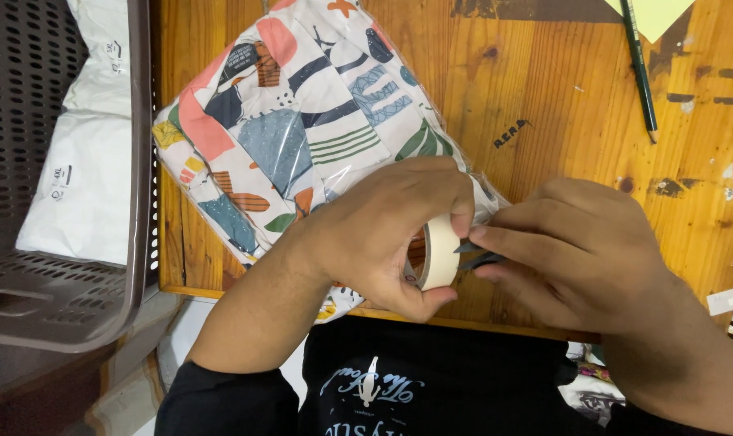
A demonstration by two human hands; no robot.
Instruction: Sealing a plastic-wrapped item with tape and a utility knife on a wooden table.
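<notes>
My left hand (382, 230) grips a roll of cream masking tape (440, 252) held upright over the near edge of the wooden table (560, 121). My right hand (576, 250) holds a small dark blade-like tool (475, 253) pressed against the roll's rim; what kind of tool is hard to tell. Just behind both hands lies a clear plastic bag with folded patterned cloth (302, 121) in white, pink, blue and green. My left wrist rests on the bag's near corner.
A grey perforated plastic basket (27, 266) stands left of the table, holding white plastic parcels (84, 178). A green pencil (641, 64) and a yellow paper sheet (653, 12) lie at the table's far right. A white strip (730, 300) sits at the right edge.
</notes>
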